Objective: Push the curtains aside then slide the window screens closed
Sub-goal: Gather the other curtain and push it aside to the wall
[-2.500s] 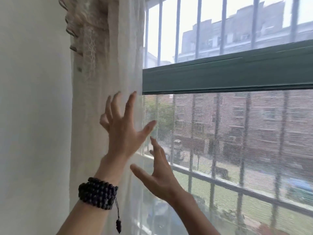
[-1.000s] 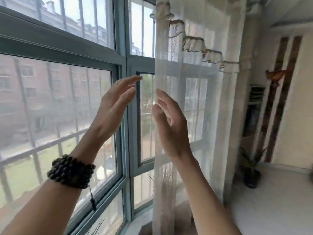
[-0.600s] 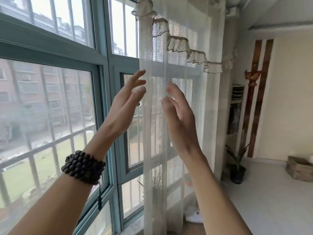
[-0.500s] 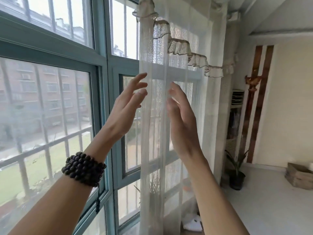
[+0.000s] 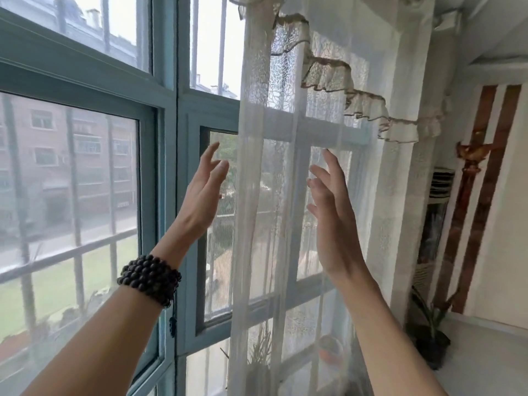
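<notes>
Curtain [image 5: 257,195]: sheer off-white, fine leaf-vein pattern higher up, ruffle trim [image 5: 328,72] beige edged in brown. Window frame [image 5: 168,195]: muted teal-blue. Window screen [image 5: 68,181]: grey mesh haze over brick-red buildings and green lawn. Bead bracelet [image 5: 150,278]: near-black. Wall [image 5: 511,224]: cream, with two reddish-brown vertical stripes [image 5: 483,195].
</notes>
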Demonstrator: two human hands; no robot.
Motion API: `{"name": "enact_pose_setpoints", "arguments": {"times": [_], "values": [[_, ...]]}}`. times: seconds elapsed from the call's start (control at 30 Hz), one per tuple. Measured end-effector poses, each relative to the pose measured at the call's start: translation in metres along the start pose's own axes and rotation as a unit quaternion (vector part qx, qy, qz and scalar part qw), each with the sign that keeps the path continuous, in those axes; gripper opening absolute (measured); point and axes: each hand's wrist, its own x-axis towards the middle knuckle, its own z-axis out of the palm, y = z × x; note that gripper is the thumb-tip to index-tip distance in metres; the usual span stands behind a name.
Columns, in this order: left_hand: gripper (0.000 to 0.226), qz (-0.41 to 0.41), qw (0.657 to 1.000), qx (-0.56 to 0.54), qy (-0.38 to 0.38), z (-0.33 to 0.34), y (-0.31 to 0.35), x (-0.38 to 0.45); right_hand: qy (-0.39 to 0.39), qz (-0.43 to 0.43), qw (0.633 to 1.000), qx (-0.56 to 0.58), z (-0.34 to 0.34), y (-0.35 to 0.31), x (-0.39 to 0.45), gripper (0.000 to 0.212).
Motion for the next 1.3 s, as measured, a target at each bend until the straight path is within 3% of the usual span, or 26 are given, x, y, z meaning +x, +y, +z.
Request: {"name": "enact_pose_setpoints", "arguments": {"times": [0.17,0.33,0.7,0.83,1.17,1.3], "values": [[0.081,-0.026,0.999,0.020,0.003,0.031,-0.055,0.053,-0.022,0.006,1.000,-0.010,0.004,0.048,0.042,0.075],[0.095,-0.041,0.999,0.013,-0.002,0.063,-0.121,0.114,-0.016,0.003,1.000,-0.024,0.006,0.110,0.085,0.067],[0.104,0.007,0.999,0.036,0.014,0.095,-0.230,0.253,0.008,-0.017,1.000,-0.023,0.033,0.217,0.202,0.067],[0.103,0.029,0.999,0.002,-0.012,0.114,-0.244,0.271,0.011,-0.019,1.000,-0.021,0.042,0.245,0.226,0.068],[0.144,0.058,0.993,-0.052,-0.091,0.195,-0.238,0.299,0.027,-0.015,0.999,-0.045,0.040,0.289,0.274,0.066],[0.142,0.083,0.987,-0.059,-0.127,0.245,-0.237,0.309,0.037,-0.017,0.997,-0.072,0.020,0.307,0.299,0.069]]}}
